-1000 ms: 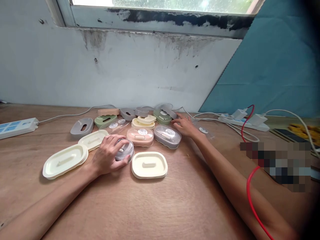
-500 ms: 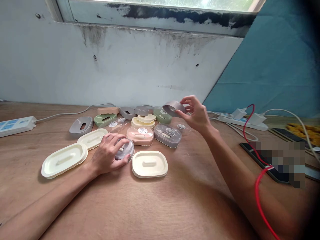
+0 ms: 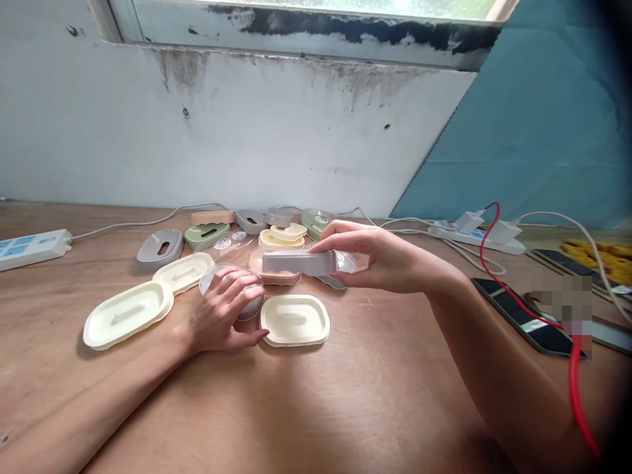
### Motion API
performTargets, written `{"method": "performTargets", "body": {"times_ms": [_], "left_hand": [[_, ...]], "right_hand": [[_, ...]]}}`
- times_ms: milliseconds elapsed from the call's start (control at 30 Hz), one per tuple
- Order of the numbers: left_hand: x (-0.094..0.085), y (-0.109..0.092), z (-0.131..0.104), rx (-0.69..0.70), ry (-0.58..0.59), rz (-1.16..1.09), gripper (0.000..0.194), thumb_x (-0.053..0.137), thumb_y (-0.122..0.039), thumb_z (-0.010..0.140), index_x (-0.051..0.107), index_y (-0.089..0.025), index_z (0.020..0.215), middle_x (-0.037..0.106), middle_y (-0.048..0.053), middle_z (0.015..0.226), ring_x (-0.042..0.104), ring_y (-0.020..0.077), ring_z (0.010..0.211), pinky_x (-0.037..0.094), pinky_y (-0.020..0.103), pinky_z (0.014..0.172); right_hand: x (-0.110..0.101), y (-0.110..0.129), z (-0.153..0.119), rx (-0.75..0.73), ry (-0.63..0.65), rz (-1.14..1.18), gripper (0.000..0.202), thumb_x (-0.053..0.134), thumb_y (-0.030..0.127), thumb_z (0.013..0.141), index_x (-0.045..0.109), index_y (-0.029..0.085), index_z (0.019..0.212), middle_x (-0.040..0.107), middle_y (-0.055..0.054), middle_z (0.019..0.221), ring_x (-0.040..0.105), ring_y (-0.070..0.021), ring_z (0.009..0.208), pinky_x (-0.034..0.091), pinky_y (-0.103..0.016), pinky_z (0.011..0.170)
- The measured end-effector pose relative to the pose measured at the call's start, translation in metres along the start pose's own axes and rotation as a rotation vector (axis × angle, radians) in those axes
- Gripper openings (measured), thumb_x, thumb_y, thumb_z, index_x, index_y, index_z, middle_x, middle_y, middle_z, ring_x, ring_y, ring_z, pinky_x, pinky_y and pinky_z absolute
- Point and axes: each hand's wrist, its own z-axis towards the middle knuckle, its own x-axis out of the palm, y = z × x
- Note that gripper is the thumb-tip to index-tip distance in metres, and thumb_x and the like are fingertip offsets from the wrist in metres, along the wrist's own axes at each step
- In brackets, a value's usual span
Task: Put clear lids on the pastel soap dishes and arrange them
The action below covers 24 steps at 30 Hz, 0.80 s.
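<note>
My right hand [image 3: 380, 260] grips a grey oval ring-like cover [image 3: 301, 263], tilted edge-on above the middle of the group. Between its thumb and fingers shows a clear, shiny patch; I cannot tell whether it belongs to the held piece. My left hand [image 3: 224, 309] lies over a grey oval box [image 3: 253, 307] and a clear lid [image 3: 205, 279], fingers apart. Its thumb reaches the near-left edge of a cream oval base [image 3: 295, 321] with a raised bar. A pink box [image 3: 284, 279] sits behind, partly covered by the held piece.
Two overlapping cream bases [image 3: 128, 315] lie at left. Behind them are a grey cover [image 3: 160, 249], a green cover [image 3: 207, 234] and stacked cream pieces [image 3: 282, 237]. Power strips [image 3: 34, 249] sit at both sides. A phone [image 3: 528, 316] and red cable [image 3: 577, 401] are at right.
My right hand has brought the grey cover left and nearer, turning it edge-on. My left thumb has spread from the grey box to the cream base, and the clear lid has shifted left.
</note>
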Motion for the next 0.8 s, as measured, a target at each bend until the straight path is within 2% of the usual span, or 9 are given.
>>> {"method": "performTargets", "body": {"times_ms": [167, 267, 367, 467, 533, 633, 700, 800], "left_hand": [[0.005, -0.001, -0.002, -0.042, 0.004, -0.054, 0.057, 0.076, -0.045, 0.083, 0.047, -0.022, 0.127, 0.066, 0.013, 0.119, 0.062, 0.0306, 0.113, 0.05, 0.047, 0.095], [0.005, 0.0, -0.003, -0.053, 0.007, -0.074, 0.059, 0.077, -0.049, 0.083, 0.047, -0.022, 0.125, 0.065, 0.013, 0.119, 0.063, 0.0286, 0.109, 0.053, 0.044, 0.09], [0.003, 0.0, -0.002, -0.013, 0.099, -0.043, 0.066, 0.077, -0.058, 0.081, 0.052, -0.023, 0.131, 0.064, 0.015, 0.13, 0.061, 0.0315, 0.116, 0.051, 0.048, 0.097], [0.003, 0.001, -0.002, 0.032, 0.134, 0.003, 0.053, 0.076, -0.051, 0.084, 0.062, -0.027, 0.129, 0.067, 0.009, 0.134, 0.059, 0.0319, 0.12, 0.048, 0.05, 0.101], [0.004, 0.001, -0.002, 0.042, 0.137, 0.023, 0.039, 0.075, -0.044, 0.086, 0.068, -0.028, 0.121, 0.069, 0.007, 0.131, 0.061, 0.0311, 0.118, 0.049, 0.049, 0.101], [0.005, 0.003, -0.004, 0.051, 0.139, 0.03, 0.033, 0.074, -0.04, 0.087, 0.071, -0.028, 0.118, 0.071, 0.007, 0.129, 0.062, 0.0308, 0.117, 0.048, 0.05, 0.101], [0.005, 0.003, -0.005, 0.068, 0.132, 0.021, 0.033, 0.074, -0.039, 0.088, 0.07, -0.027, 0.119, 0.071, 0.007, 0.129, 0.063, 0.0306, 0.118, 0.047, 0.05, 0.104], [0.005, 0.001, -0.005, 0.129, 0.111, 0.032, 0.03, 0.071, -0.038, 0.092, 0.068, -0.026, 0.119, 0.073, 0.006, 0.126, 0.063, 0.0284, 0.119, 0.046, 0.048, 0.106]], "right_hand": [[0.001, -0.001, -0.004, 0.098, 0.184, 0.024, 0.04, 0.057, 0.006, 0.07, 0.063, 0.024, 0.105, 0.065, -0.001, 0.104, 0.058, -0.0183, 0.093, 0.047, -0.029, 0.077], [0.01, -0.005, -0.005, 0.162, 0.315, 0.03, 0.042, 0.055, 0.005, 0.068, 0.061, 0.024, 0.105, 0.064, -0.001, 0.105, 0.057, -0.0178, 0.091, 0.046, -0.028, 0.075], [0.023, -0.006, -0.003, 0.178, 0.389, 0.038, 0.038, 0.06, 0.009, 0.07, 0.059, 0.023, 0.105, 0.061, -0.002, 0.109, 0.057, -0.019, 0.095, 0.046, -0.028, 0.079], [0.036, -0.005, 0.0, 0.223, 0.479, 0.06, 0.039, 0.064, 0.009, 0.067, 0.058, 0.022, 0.103, 0.059, -0.004, 0.12, 0.058, -0.0194, 0.099, 0.046, -0.027, 0.08], [0.042, -0.002, 0.003, 0.258, 0.548, 0.062, 0.04, 0.07, 0.014, 0.066, 0.058, 0.023, 0.103, 0.057, -0.003, 0.124, 0.058, -0.0202, 0.1, 0.046, -0.027, 0.077], [0.048, 0.002, 0.008, 0.333, 0.627, 0.012, 0.053, 0.083, 0.034, 0.062, 0.057, 0.025, 0.107, 0.06, -0.003, 0.116, 0.059, -0.0226, 0.095, 0.045, -0.028, 0.069], [0.053, 0.005, 0.01, 0.39, 0.619, -0.029, 0.061, 0.086, 0.045, 0.058, 0.057, 0.025, 0.108, 0.062, -0.003, 0.111, 0.059, -0.0238, 0.091, 0.044, -0.029, 0.066], [0.061, 0.008, 0.011, 0.413, 0.546, -0.07, 0.058, 0.085, 0.047, 0.059, 0.056, 0.024, 0.104, 0.062, -0.004, 0.109, 0.059, -0.0241, 0.091, 0.043, -0.029, 0.064]]}}
